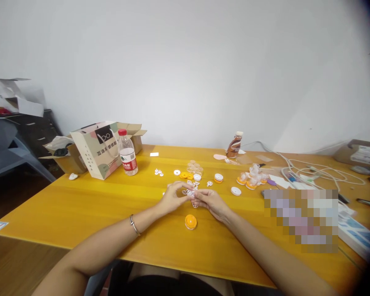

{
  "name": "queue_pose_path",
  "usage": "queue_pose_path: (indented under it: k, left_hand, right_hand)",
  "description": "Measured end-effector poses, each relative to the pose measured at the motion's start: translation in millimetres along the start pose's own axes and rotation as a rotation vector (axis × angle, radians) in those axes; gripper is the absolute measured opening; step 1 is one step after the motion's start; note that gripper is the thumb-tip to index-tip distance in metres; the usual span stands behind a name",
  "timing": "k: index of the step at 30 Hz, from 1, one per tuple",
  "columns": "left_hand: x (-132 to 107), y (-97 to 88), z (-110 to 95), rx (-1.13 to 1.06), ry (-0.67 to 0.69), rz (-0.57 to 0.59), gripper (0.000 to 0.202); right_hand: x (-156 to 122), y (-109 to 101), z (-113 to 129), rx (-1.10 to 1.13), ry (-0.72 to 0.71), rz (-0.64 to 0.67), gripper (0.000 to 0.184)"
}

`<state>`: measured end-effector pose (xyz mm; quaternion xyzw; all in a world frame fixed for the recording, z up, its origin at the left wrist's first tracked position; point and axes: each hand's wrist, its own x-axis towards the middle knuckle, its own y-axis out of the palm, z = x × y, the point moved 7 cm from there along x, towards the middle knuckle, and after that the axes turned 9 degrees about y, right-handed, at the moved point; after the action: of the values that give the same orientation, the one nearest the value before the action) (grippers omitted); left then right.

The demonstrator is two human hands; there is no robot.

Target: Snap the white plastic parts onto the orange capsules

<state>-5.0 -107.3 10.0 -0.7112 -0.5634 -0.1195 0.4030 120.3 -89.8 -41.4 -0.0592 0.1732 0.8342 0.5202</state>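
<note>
My left hand [172, 198] and my right hand [210, 202] meet over the middle of the yellow table [80, 205]. Both pinch a small white plastic frame of parts [190, 192] held between their fingertips. An orange and white disc [190, 222] lies on the table just below the hands. Beyond the hands lie more small white pieces [158, 172], orange and white discs [185, 175] and a heap of clear rings [195, 167]. A metal bracelet sits on my left wrist.
A paper gift bag [95, 150] and a water bottle [127, 153] stand at the back left, with cardboard boxes behind. A brown drink bottle [234, 145] stands at the back. More discs and wrapped parts [253, 177], white cables [311, 170] and booklets lie at the right.
</note>
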Motion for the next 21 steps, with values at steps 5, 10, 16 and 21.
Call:
queue_pose_path:
  k: [5, 10, 16, 21]
  left_hand:
    - [0, -0.6, -3, 0.088, 0.006, 0.028, 0.019]
    - [-3, 6.9, -2, -0.056, -0.032, 0.027, 0.023]
    - [-2, 0.3, 9, -0.234, -0.139, -0.050, 0.029]
    - [1, -8.9, -14, -0.165, -0.024, 0.286, 0.026]
  right_hand:
    - [-2, 5, 5, -0.017, -0.042, -0.007, 0.021]
    - [-1, 2, 9, -0.047, -0.135, -0.081, 0.023]
    - [-10, 2, 23, -0.278, -0.260, -0.099, 0.036]
    - [-32, 27, 23, -0.936, -0.350, 0.115, 0.054]
